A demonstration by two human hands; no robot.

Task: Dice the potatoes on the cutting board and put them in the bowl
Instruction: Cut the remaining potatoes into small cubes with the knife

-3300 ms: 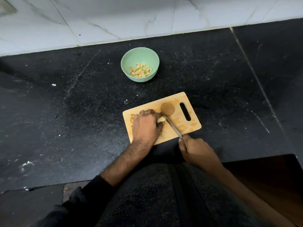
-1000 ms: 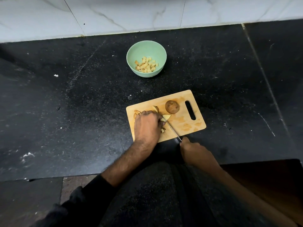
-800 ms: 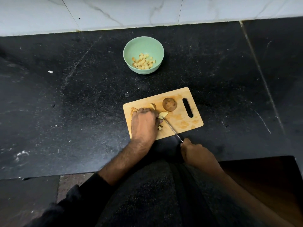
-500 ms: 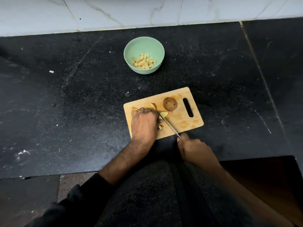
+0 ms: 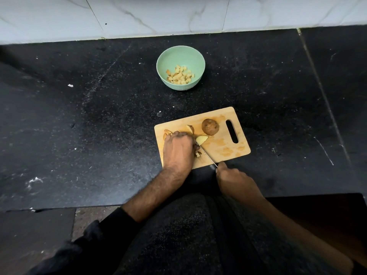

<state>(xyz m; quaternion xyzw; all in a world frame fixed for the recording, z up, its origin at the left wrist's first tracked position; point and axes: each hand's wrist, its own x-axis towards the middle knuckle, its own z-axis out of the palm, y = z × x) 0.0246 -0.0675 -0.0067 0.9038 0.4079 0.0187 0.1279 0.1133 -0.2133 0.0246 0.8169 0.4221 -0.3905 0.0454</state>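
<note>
A wooden cutting board [image 5: 224,147] lies on the black counter. A brown potato half [image 5: 210,126] sits near its handle slot. My left hand [image 5: 178,149] curls over cut potato pieces at the board's left; a wedge [image 5: 201,139] shows at its fingertips, another piece [image 5: 190,129] lies behind, small bits [image 5: 198,154] lie by the thumb. My right hand [image 5: 233,180] grips the knife [image 5: 207,156] at the board's near edge, blade tip against the wedge. The green bowl [image 5: 180,54] farther back holds several diced potato cubes [image 5: 180,77].
The black stone counter [image 5: 99,126] stretches wide to the left and right of the board, with white specks on it. A white marble wall [image 5: 158,14] runs along the back. The counter's front edge lies just under my forearms.
The whole potato piece has become several pieces under my left hand since the oldest frame. Over the last second the knife has moved back and forth along the wedge; the hands have barely shifted.
</note>
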